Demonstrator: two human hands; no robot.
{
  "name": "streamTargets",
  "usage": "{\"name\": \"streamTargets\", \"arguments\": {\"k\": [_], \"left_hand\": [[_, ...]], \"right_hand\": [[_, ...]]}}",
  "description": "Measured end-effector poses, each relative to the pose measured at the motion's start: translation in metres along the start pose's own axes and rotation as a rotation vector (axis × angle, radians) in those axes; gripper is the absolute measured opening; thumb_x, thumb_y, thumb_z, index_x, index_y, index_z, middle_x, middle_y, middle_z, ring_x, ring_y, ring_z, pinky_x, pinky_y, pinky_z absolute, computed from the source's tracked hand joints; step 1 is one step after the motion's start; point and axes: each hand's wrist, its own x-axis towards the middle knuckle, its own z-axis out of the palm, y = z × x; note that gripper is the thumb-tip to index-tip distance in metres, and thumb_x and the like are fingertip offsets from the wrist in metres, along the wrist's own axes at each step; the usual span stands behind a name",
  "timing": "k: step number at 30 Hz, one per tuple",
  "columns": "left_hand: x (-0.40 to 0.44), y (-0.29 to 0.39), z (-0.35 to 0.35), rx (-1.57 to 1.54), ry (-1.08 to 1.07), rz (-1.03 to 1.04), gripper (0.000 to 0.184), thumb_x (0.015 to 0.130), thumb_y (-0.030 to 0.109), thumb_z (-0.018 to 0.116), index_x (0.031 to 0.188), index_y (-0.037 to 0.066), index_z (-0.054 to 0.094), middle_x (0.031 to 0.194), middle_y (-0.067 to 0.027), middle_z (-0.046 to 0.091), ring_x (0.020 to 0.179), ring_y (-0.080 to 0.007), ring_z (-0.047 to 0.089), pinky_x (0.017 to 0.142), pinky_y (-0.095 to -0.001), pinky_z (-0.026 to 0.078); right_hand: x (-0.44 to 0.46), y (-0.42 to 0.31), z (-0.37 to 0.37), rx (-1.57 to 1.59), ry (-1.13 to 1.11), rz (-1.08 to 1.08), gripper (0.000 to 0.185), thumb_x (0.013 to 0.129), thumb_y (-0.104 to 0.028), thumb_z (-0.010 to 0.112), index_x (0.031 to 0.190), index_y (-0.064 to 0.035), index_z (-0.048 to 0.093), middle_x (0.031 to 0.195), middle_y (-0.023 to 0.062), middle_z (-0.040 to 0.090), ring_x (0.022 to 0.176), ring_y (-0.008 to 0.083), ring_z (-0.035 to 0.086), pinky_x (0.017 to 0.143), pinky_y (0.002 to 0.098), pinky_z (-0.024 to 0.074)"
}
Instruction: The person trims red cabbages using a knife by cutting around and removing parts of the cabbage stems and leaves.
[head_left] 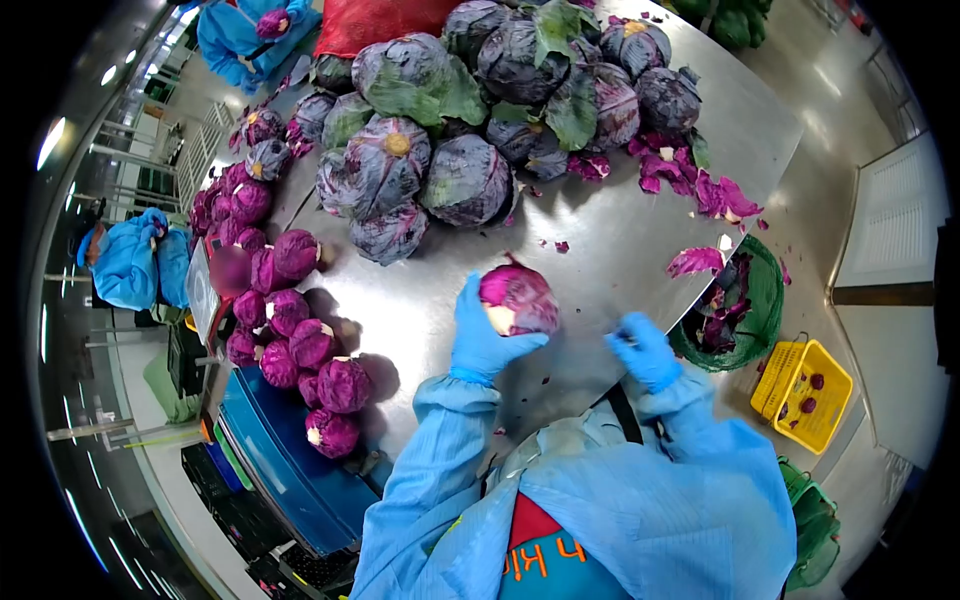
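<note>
My left hand (484, 335), in a blue glove, is wrapped round the left and lower side of a red cabbage (520, 299) above the steel table (420, 310). That cabbage is bright purple with a pale patch at its lower left. To its right, my right hand (645, 350), also gloved in blue, is held with curled fingers near the table's edge; what it holds, if anything, is too small to name. Dark untrimmed cabbages (468, 180) with green-grey leaves are piled beyond my hands. Smooth purple cabbages (312, 343) lie grouped at the left.
Loose purple leaves (695, 262) lie at the table's right edge. Below that edge are a green mesh bin (765, 300) with leaves and a yellow basket (835, 400). Blue crates (290, 460) stand lower left. Co-workers in blue (130, 265) are at far left and top left.
</note>
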Motion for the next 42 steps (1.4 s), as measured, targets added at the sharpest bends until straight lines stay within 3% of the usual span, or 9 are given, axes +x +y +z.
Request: {"name": "streamTargets", "arguments": {"k": [2,6,9,10,15,23,30,34,42], "left_hand": [[-0.005,-0.011,0.008,-0.074,0.129,-0.156,0.135,0.043,0.047,0.093,0.144,-0.005,0.02,0.137,-0.0262,0.034,0.128,-0.0365,0.038,0.109,-0.0425,0.033],[0.002,0.018,0.001,0.236,-0.06,0.207,0.133,0.045,0.045,0.092,0.146,-0.001,0.019,0.138,-0.0293,0.032,0.13,-0.0435,0.032,0.11,-0.0475,0.03],[0.02,0.055,-0.003,0.484,-0.243,0.154,0.125,0.043,0.042,0.09,0.144,0.001,0.028,0.134,-0.0265,0.036,0.119,-0.0441,0.04,0.103,-0.0498,0.035],[0.027,0.063,-0.002,0.546,-0.296,0.122,0.124,0.043,0.042,0.09,0.143,0.002,0.029,0.134,-0.0258,0.036,0.116,-0.0434,0.041,0.101,-0.0498,0.037],[0.037,0.04,0.037,0.294,0.001,0.212,0.113,0.042,0.046,0.09,0.128,-0.006,0.039,0.124,-0.0245,0.044,0.113,-0.0391,0.045,0.097,-0.0441,0.041],[0.04,0.056,0.043,0.348,-0.062,-0.005,0.117,0.043,0.048,0.09,0.132,-0.006,0.037,0.121,-0.0239,0.046,0.113,-0.0398,0.046,0.097,-0.0455,0.04],[0.024,0.105,0.068,0.652,-0.021,-0.099,0.113,0.047,0.043,0.089,0.135,-0.003,0.035,0.134,-0.0246,0.039,0.124,-0.0415,0.039,0.101,-0.0482,0.034],[0.014,0.08,0.055,0.443,-0.019,0.006,0.116,0.048,0.045,0.089,0.139,0.002,0.033,0.137,-0.0276,0.034,0.127,-0.0441,0.033,0.103,-0.0512,0.031],[-0.029,0.001,0.027,-0.057,0.217,0.054,0.119,0.052,0.045,0.091,0.144,0.002,0.029,0.132,-0.021,0.035,0.123,-0.0372,0.04,0.106,-0.0456,0.036]], "right_hand": [[-0.013,0.041,-0.029,0.291,0.263,0.509,0.022,0.084,-0.018,0.072,0.094,-0.0029,0.059,0.081,0.01,0.055,0.078,0.0266,0.057,0.075,0.0364,0.049],[-0.009,0.058,-0.077,-0.583,0.544,0.118,0.043,0.085,-0.021,0.072,0.121,-0.0033,0.056,0.093,0.0111,0.059,0.083,0.0255,0.06,0.077,0.0349,0.0504],[0.016,-0.01,-0.046,-0.238,0.26,0.417,0.045,0.097,-0.046,0.048,0.128,-0.0143,0.057,0.099,0.0169,0.068,0.079,0.0332,0.066,0.076,0.0423,0.0523],[0.018,0.001,-0.028,-0.4,0.146,0.188,0.045,0.098,-0.047,0.044,0.127,-0.0158,0.058,0.104,0.0157,0.068,0.085,0.0342,0.066,0.077,0.0433,0.0524],[0.054,-0.05,0.019,-0.442,-0.02,0.186,0.053,0.097,-0.052,0.04,0.137,-0.0189,0.049,0.088,0.0145,0.069,0.072,0.0335,0.067,0.061,0.0434,0.0514],[0.086,-0.058,0.012,-0.529,-0.214,0.113,0.06,0.097,-0.056,0.036,0.145,-0.0202,0.038,0.086,0.0126,0.069,0.069,0.0303,0.067,0.055,0.0424,0.0496],[0.119,-0.022,-0.004,-0.493,-0.083,0.354,0.057,0.094,-0.057,0.042,0.132,-0.0163,0.053,0.093,0.017,0.069,0.082,0.0362,0.066,0.07,0.0462,0.0505],[0.112,-0.023,-0.009,-0.02,-0.099,0.288,0.048,0.085,-0.049,0.065,0.109,-0.0074,0.066,0.095,0.0196,0.068,0.089,0.0367,0.065,0.077,0.041,0.0497],[0.083,0.064,-0.007,-0.237,0.288,0.469,0.041,0.086,-0.045,0.063,0.1,-0.0069,0.069,0.093,0.0176,0.068,0.084,0.0371,0.065,0.076,0.0415,0.0507]]}}
